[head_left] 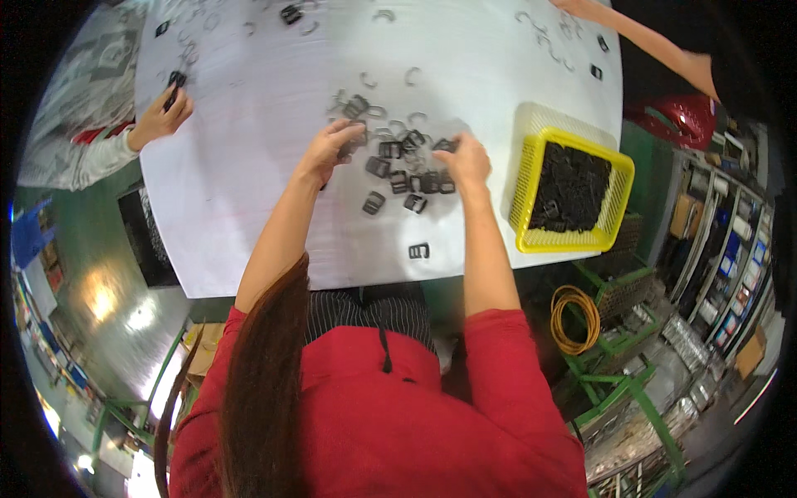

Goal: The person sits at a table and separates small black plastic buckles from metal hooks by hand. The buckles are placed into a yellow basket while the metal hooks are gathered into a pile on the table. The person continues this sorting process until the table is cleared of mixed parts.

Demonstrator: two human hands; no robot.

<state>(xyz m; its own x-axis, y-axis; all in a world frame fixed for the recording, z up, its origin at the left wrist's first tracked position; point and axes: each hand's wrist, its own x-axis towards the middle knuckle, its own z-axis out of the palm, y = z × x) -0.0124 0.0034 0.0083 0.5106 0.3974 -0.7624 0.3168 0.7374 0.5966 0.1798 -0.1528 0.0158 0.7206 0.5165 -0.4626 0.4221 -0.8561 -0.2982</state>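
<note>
A loose pile of small black plastic buckles (pixel 390 149) lies on the white tabletop (pixel 249 216) in front of me. Thin curved grey pieces (pixel 413 76) are scattered among and beyond them. At the pile's left side, my left hand (pixel 325 153) is closed, with a dark buckle (pixel 352 143) between thumb and fingers, slightly blurred. Over the right side, my right hand (pixel 466 163) pinches another black buckle (pixel 446 144) at its fingertips. One single buckle (pixel 419 251) rests apart, nearer the table's front edge.
To the right stands a yellow plastic basket (pixel 523 224) filled with black parts. A co-worker's hand (pixel 166 114) holds a black part at the left edge; another person's arm (pixel 656 50) reaches in at the far right. A coiled orange hose (pixel 574 320) hangs below the table.
</note>
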